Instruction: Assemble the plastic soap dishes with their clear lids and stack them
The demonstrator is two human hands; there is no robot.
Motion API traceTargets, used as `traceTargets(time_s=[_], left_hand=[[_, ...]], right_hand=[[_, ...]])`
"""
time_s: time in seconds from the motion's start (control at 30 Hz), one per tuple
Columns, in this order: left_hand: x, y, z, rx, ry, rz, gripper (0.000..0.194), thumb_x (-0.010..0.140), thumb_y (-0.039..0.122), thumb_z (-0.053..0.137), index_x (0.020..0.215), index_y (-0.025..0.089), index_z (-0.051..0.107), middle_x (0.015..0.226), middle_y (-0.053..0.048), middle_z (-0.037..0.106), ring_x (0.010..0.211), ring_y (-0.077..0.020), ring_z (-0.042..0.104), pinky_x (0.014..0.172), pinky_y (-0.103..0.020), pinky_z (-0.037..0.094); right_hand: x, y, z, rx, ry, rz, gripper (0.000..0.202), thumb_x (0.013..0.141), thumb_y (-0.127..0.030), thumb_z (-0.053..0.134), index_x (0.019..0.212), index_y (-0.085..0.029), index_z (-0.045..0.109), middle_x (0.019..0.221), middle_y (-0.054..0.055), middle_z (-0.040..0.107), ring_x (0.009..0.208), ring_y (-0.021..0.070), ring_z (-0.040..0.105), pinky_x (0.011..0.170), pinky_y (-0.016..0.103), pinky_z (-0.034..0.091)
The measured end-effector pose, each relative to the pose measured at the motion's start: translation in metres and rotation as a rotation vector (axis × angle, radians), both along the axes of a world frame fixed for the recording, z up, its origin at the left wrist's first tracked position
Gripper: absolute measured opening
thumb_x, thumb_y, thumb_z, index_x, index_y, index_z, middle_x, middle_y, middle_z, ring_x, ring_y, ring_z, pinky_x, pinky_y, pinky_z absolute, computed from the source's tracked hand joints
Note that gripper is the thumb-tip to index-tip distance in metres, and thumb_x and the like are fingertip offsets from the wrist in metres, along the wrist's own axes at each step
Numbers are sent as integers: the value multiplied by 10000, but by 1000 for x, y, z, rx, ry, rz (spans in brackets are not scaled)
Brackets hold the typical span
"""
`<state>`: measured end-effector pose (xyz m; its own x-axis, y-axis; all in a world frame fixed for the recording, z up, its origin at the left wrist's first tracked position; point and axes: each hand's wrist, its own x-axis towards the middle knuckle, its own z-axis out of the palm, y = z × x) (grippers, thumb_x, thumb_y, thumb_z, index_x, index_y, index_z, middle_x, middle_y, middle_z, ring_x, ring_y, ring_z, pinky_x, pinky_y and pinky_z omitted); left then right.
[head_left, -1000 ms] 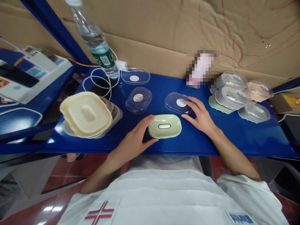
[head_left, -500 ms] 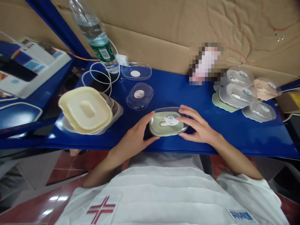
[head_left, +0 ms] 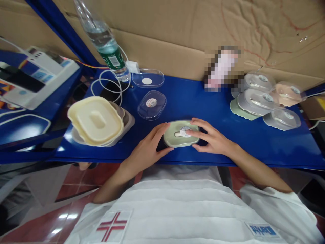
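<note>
A pale green soap dish (head_left: 175, 139) sits near the front edge of the blue table (head_left: 203, 101). A clear plastic lid (head_left: 183, 126) with a round sticker lies on top of it. My left hand (head_left: 146, 150) holds the dish's left end between thumb and fingers. My right hand (head_left: 212, 139) rests its fingers on the clear lid and grips the right end. Two more clear lids (head_left: 151, 104) (head_left: 148, 78) lie farther back on the table.
A stack of cream trays (head_left: 95, 120) stands at the left. Several lidded dishes (head_left: 256, 101) are grouped at the right. A water bottle (head_left: 104, 39) and white cable (head_left: 109, 84) stand at the back left, with cardboard (head_left: 177, 30) behind. A white device (head_left: 35, 76) sits far left.
My right hand has brought a clear lid from the table's middle onto the green dish and now presses on it. My left hand has stayed on the dish.
</note>
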<state>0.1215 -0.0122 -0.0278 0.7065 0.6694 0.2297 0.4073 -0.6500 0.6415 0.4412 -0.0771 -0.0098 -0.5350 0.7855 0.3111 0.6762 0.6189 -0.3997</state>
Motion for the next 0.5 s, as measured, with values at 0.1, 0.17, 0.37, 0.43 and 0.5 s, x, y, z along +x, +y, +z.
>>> traceTargets(time_s=[0.1,0.17,0.37,0.43,0.5], left_hand=[[-1,0,-1,-2,7,-2,811,1035,440,714,1702,327,266,1674,-136,482,1539,-309,527,1262,-480,488],[-1,0,0,4,19,-19,839,1035,462,712,1714,325,237,1695,-141,460,1556,-313,507,1274,-488,474],[-1,-1,5,25,59,-29,802,1066,510,646,1727,348,221,1761,-112,378,1592,-303,462,1255,-475,498],[0,-1,5,51,72,-24,722,1092,485,602,1715,348,266,1745,-94,408,1575,-286,486,1257,-465,496],[1,0,5,83,83,-26,670,1101,471,586,1699,341,315,1733,-89,424,1556,-280,510,1253,-458,502]], right_hand=[[-3,2,-2,-27,-18,-26,591,1005,-445,755,1562,-336,591,1669,138,453,1623,366,389,1272,610,466],[-2,1,1,-30,-17,-36,586,1022,-432,732,1577,-331,574,1689,143,430,1602,343,431,1261,564,493],[54,-48,30,224,-64,-338,669,952,-384,815,1577,-392,577,1634,114,536,1484,376,577,1219,591,527],[102,-80,37,446,-81,-568,714,878,-441,885,1540,-378,623,1550,149,613,1435,409,615,1186,620,531],[157,-112,39,625,-83,-793,793,771,-601,933,1481,-353,682,1512,197,631,1425,435,615,1175,618,512]])
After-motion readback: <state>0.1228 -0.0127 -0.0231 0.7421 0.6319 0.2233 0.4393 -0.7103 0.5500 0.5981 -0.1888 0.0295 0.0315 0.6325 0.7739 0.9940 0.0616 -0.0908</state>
